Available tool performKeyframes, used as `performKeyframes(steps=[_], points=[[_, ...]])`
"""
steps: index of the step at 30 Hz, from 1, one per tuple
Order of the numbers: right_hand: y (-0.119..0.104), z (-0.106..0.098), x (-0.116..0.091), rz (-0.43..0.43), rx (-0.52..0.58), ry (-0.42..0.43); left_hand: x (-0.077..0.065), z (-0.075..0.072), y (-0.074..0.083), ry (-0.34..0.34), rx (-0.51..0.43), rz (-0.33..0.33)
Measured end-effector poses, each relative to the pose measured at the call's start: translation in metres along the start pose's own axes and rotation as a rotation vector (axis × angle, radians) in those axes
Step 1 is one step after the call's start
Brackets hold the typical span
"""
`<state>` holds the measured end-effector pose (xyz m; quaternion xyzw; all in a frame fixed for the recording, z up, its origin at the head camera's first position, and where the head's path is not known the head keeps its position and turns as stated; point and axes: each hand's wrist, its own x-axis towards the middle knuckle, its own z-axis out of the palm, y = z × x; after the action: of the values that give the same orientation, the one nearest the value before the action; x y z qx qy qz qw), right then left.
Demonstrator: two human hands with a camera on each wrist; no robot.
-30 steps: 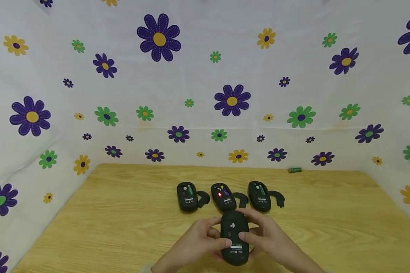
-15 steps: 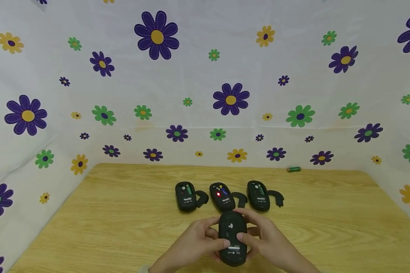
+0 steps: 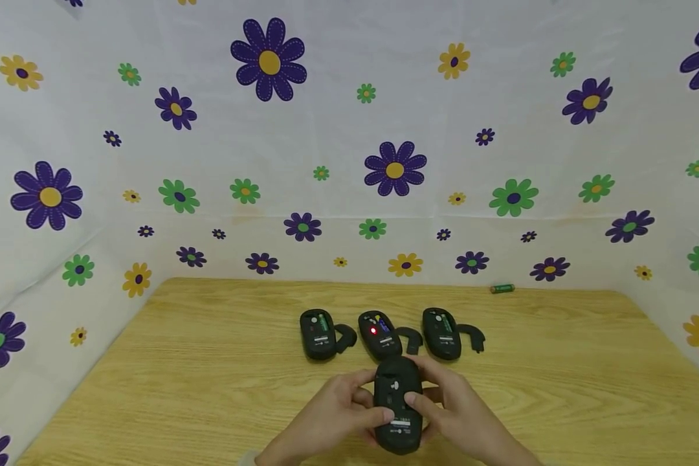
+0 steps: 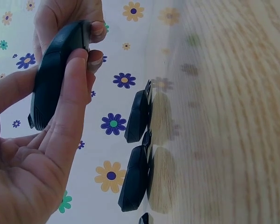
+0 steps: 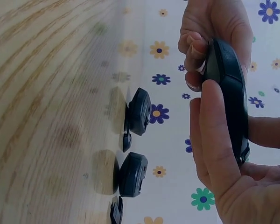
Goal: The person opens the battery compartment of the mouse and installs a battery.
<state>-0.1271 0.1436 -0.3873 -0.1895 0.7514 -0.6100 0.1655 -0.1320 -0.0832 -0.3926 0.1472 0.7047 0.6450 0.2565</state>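
A black computer mouse (image 3: 399, 441) is held underside up between both hands, above the front of the table. My left hand (image 3: 338, 411) grips its left side, the thumb lying on the underside near the white label. From the right, my right hand (image 3: 457, 404) holds it with the thumb on the underside and fingers round the far edge. A dark gap shows near the mouse's far end, where the cover seems slightly parted. In the left wrist view a small tab juts from one end of the mouse (image 4: 56, 74); the right wrist view shows the mouse (image 5: 231, 88) edge-on.
Three mice stand underside up behind the hands: left (image 3: 318, 346), middle (image 3: 380, 346) with a red light, right (image 3: 443, 346). Their batteries are exposed, and curved covers (image 3: 473, 336) lie beside them. A green battery (image 3: 502, 288) lies at the wooden table's back edge.
The held mouse's far end now reaches slightly farther up, and a dark gap has appeared there. The right thumb has shifted slightly farther from me. Both hands keep their grip.
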Motion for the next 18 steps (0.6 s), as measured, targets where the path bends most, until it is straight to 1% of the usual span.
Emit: performKeyframes(steps=[8, 10, 12, 14, 16, 18], points=[[-0.0014, 0.0, 0.0001, -0.04, -0.062, 0.013, 0.0004, 0.0002, -0.0022, -0.007, -0.009, 0.0], [-0.0026, 0.0001, 0.0005, -0.06, -0.11, 0.036, 0.0001, -0.0006, -0.003, -0.01, -0.012, 0.003], [-0.0041, 0.0003, 0.0007, -0.078, -0.164, 0.076, -0.0001, -0.0013, -0.0034, -0.014, -0.021, 0.002], [-0.0054, 0.0007, 0.0003, -0.092, -0.211, 0.136, 0.0, -0.0018, -0.0032, -0.016, -0.035, -0.007], [-0.0067, 0.0009, -0.0004, -0.086, -0.227, 0.203, 0.0004, -0.002, -0.0029, -0.019, -0.046, -0.015], [-0.008, 0.0014, -0.0011, -0.068, -0.219, 0.262, 0.0008, -0.0018, -0.0028, -0.021, -0.051, -0.018]])
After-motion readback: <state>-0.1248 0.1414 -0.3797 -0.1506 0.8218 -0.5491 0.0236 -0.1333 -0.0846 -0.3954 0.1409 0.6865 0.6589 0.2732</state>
